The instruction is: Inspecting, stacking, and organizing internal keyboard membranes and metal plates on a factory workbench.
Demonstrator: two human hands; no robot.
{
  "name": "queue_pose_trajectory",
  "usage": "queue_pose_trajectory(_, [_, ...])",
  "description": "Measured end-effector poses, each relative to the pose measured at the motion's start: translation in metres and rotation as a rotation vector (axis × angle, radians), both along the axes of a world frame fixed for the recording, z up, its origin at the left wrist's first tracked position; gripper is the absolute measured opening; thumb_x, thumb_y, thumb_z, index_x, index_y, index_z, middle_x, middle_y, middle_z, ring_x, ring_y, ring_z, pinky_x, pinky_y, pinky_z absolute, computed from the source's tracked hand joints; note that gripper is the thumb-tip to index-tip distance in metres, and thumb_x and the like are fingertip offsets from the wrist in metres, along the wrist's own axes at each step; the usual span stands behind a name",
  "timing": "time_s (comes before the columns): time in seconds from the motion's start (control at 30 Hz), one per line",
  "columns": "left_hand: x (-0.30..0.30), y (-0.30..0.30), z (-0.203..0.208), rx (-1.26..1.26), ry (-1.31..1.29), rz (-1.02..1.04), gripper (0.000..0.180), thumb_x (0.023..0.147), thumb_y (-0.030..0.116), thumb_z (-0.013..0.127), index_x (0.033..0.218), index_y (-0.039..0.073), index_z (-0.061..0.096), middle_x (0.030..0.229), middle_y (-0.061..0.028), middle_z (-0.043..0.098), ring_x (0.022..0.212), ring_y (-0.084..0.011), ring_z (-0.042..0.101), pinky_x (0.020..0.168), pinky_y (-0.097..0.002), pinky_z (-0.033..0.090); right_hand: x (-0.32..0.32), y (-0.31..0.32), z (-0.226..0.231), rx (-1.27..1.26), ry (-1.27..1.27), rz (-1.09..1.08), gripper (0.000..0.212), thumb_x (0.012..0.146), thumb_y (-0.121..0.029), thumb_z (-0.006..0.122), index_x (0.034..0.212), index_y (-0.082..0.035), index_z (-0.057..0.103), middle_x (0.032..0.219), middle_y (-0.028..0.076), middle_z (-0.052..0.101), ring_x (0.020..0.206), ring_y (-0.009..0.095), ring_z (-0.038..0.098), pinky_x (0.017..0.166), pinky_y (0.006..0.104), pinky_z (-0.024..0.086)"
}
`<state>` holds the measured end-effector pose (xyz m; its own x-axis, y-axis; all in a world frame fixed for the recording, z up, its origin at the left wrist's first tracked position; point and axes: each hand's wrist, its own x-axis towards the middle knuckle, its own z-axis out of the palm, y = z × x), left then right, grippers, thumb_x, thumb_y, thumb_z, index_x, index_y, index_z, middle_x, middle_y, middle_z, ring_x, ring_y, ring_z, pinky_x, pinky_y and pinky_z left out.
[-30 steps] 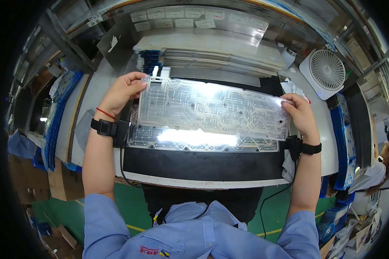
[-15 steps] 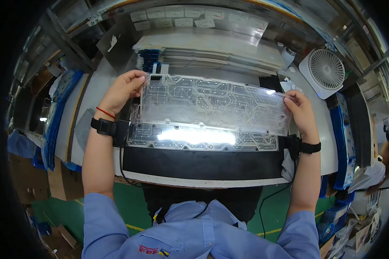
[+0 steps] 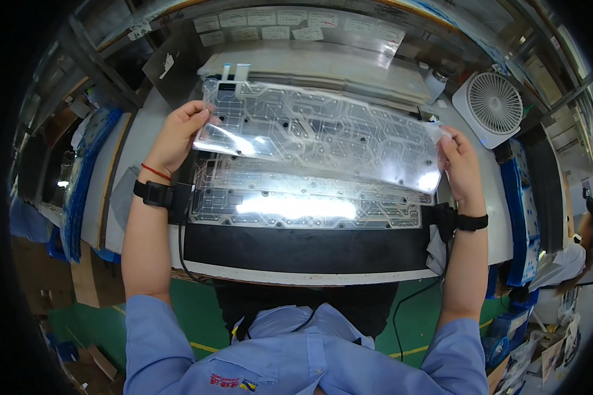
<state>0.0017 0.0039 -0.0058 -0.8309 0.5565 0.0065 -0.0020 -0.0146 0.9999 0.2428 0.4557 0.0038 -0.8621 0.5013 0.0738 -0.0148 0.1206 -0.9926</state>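
Between my hands hangs a clear keyboard membrane sheet (image 3: pixel 323 128) printed with silvery circuit traces, its two short tails sticking up at the far left corner. My left hand (image 3: pixel 183 131) pinches its left edge, thumb on top. At the other end my right hand (image 3: pixel 460 161) grips the right edge. The held sheet is tilted, with its right end lower. Below it a second membrane sheet (image 3: pixel 277 209) lies flat on a black mat (image 3: pixel 296 250), glaring with reflected light. The held sheet partly covers its far portion.
A stack of flat sheets (image 3: pixel 349 82) lies at the back of the bench. A white fan (image 3: pixel 489 105) stands at the back right. Blue-edged stacks flank both sides, left (image 3: pixel 89 178) and right (image 3: pixel 524 210). Black cables run from both wrists. Another person's arm (image 3: pixel 566 268) shows far right.
Both hands have lifted the membrane sheet up and away from me, the left end rising more. More of the sheet lying on the mat now shows.
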Motion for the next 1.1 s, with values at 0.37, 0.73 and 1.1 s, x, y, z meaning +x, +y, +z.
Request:
queue_pose_trajectory(0.37, [0.001, -0.001, 0.003, 0.031, -0.012, 0.038, 0.020, 0.099, 0.019, 0.051, 0.109, 0.004, 0.060, 0.072, 0.0059, 0.052, 0.058, -0.0014, 0.042, 0.053, -0.0170, 0.034, 0.006, 0.010, 0.002, -0.023, 0.107, -0.015, 0.021, 0.099, -0.023, 0.054, 0.100, -0.003, 0.061, 0.069, -0.005, 0.055, 0.053, 0.003, 0.043, 0.050, 0.0175, 0.033])
queue_pose_trajectory(0.73, [0.004, 0.001, 0.005, 0.244, 0.131, 0.045, 0.030, 0.101, 0.029, 0.047, 0.109, 0.003, 0.059, 0.090, -0.0048, 0.066, 0.071, -0.0100, 0.060, 0.057, -0.0219, 0.043, 0.004, 0.007, 0.003, -0.087, 0.234, -0.067, 0.019, 0.098, -0.022, 0.054, 0.101, -0.004, 0.058, 0.090, 0.007, 0.067, 0.066, 0.009, 0.061, 0.057, 0.0192, 0.045])
queue_pose_trajectory(1.1, [0.004, 0.004, 0.010, -0.145, 0.115, 0.131, 0.027, 0.095, 0.014, 0.054, 0.119, 0.000, 0.055, 0.088, -0.0017, 0.066, 0.063, -0.0040, 0.053, 0.055, -0.0171, 0.039, 0.004, -0.002, 0.009, -0.047, 0.072, -0.051, 0.036, 0.096, -0.016, 0.055, 0.128, -0.001, 0.052, 0.090, 0.004, 0.063, 0.069, 0.007, 0.059, 0.059, 0.0189, 0.046])
